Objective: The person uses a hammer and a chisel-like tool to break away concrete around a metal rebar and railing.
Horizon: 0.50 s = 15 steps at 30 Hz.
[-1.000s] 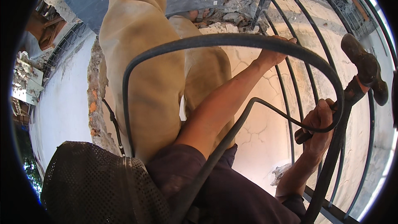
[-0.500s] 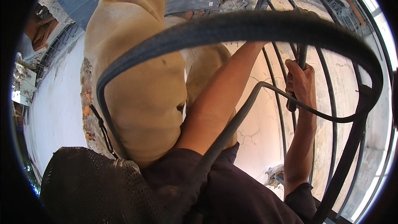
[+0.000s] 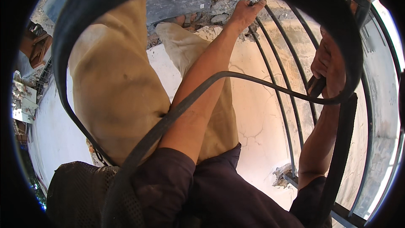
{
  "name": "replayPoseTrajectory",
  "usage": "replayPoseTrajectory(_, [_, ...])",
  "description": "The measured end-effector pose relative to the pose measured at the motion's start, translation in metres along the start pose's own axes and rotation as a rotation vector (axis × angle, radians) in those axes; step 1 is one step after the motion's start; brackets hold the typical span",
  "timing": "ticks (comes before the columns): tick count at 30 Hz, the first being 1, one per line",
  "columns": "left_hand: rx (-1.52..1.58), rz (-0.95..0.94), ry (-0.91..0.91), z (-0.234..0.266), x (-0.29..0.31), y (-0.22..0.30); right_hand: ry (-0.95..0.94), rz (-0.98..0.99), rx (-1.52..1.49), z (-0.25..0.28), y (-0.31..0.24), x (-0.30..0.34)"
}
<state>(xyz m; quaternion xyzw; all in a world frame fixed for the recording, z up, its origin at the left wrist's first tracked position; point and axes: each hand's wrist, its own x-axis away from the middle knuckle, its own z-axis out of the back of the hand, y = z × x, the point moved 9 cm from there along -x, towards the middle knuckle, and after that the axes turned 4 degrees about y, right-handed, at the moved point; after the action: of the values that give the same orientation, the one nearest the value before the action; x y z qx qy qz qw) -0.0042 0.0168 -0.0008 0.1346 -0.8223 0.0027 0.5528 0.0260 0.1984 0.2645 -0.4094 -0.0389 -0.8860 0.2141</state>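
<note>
My left hand (image 3: pixel 248 13) is stretched forward and closed round a dark metal piece, seemingly the far end of a grille bar; little of it shows between the fingers. My right hand (image 3: pixel 330 65), raised at the right, is wrapped round the dark handle (image 3: pixel 316 86) of what looks like a hammer. The handle's butt sticks out below the fist. Its upper part passes behind a black strap loop, and a dark and rust-coloured end (image 3: pixel 359 3) shows beyond. Long dark metal bars (image 3: pixel 282 105) of the grille run between and beneath my arms.
A black strap (image 3: pixel 223 74) loops across the view close up. My legs in tan trousers (image 3: pixel 114 88) straddle a pale cracked wall (image 3: pixel 253 122). Broken masonry (image 3: pixel 283 176) lies by the bars' lower end. A grey sheet (image 3: pixel 181 4) is at the far side.
My right hand has risen outward to the right with the tool. My left hand has come into sight from behind the strap. The strap loop has shifted left and up.
</note>
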Motion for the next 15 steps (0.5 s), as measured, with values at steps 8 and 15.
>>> replayPoseTrajectory(8, [-0.017,0.032,-0.076,0.006,-0.010,-0.009,-0.277,-0.177,0.361,-0.055,0.068,-0.023])
replayPoseTrajectory(15, [-0.084,0.062,0.003,0.002,-0.003,0.000,-0.155,0.276,-0.214,-0.030,-0.069,-0.035])
